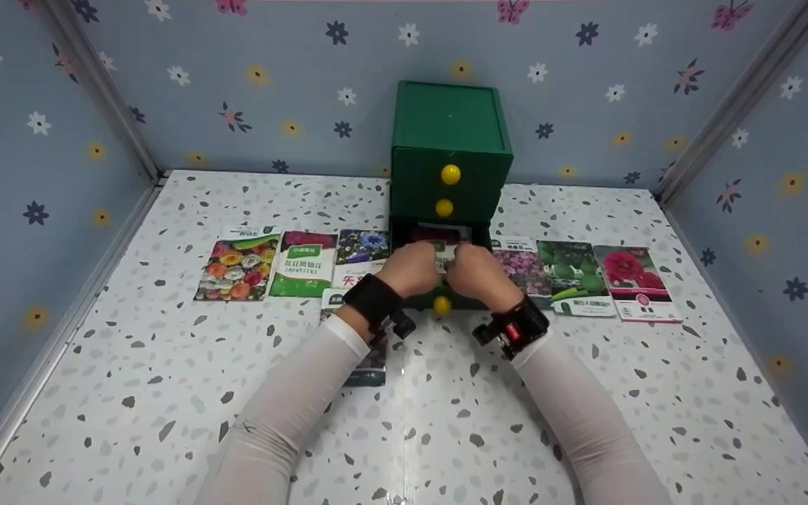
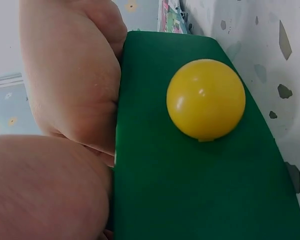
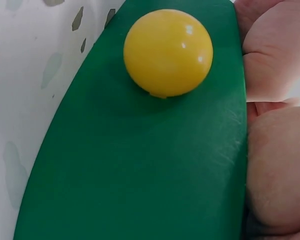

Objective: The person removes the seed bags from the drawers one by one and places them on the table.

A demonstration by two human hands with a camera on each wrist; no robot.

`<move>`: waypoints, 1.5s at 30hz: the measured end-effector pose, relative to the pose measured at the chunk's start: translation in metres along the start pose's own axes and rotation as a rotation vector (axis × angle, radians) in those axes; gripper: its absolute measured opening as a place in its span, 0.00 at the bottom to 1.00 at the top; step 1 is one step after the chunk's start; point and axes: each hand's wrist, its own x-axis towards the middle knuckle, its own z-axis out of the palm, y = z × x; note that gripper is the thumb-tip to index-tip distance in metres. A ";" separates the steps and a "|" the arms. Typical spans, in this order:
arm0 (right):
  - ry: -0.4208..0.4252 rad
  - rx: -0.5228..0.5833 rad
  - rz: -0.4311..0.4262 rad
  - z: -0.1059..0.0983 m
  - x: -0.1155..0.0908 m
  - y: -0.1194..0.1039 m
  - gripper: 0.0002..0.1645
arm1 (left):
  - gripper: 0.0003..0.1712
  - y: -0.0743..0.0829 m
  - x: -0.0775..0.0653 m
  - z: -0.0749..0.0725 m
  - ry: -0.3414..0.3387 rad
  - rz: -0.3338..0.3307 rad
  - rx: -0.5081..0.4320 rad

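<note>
A green chest of drawers [image 1: 452, 119] stands at the back with its bottom drawer [image 1: 418, 301] pulled out. Over that drawer, my left hand [image 1: 412, 268] and right hand [image 1: 480, 273] are close together, fingers curled, gripping a seed packet [image 1: 443, 254] between them. Most of it is hidden by the hands. Another dark packet [image 1: 439, 232] lies further back inside the drawer. Both wrist views show the green drawer front [image 2: 190, 175] with its yellow ball knob [image 3: 168, 52], and the hands right at its top edge; the fingertips are hidden there.
Seed packets lie in a row left of the drawer, among them an Impatiens packet [image 1: 304, 265]. To the right lie a pink-flower packet [image 1: 527, 270], a green packet [image 1: 576, 277] and a red-flower packet [image 1: 635, 280]. Another packet [image 1: 369, 377] is partly under the left wrist. Patterned walls enclose the table.
</note>
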 end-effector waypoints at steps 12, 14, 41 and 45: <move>0.085 0.033 -0.071 0.040 0.055 0.057 0.11 | 0.12 -0.005 -0.004 0.004 0.068 0.039 -0.071; 0.095 0.044 -0.070 0.030 0.043 0.045 0.13 | 0.12 0.009 -0.020 -0.008 0.073 0.030 -0.080; 0.216 0.213 -0.021 -0.030 -0.014 -0.004 0.17 | 0.11 0.037 -0.093 -0.065 0.327 0.066 -0.423; 0.208 0.241 -0.037 -0.032 -0.015 -0.004 0.18 | 0.06 0.034 -0.095 -0.068 0.355 0.094 -0.412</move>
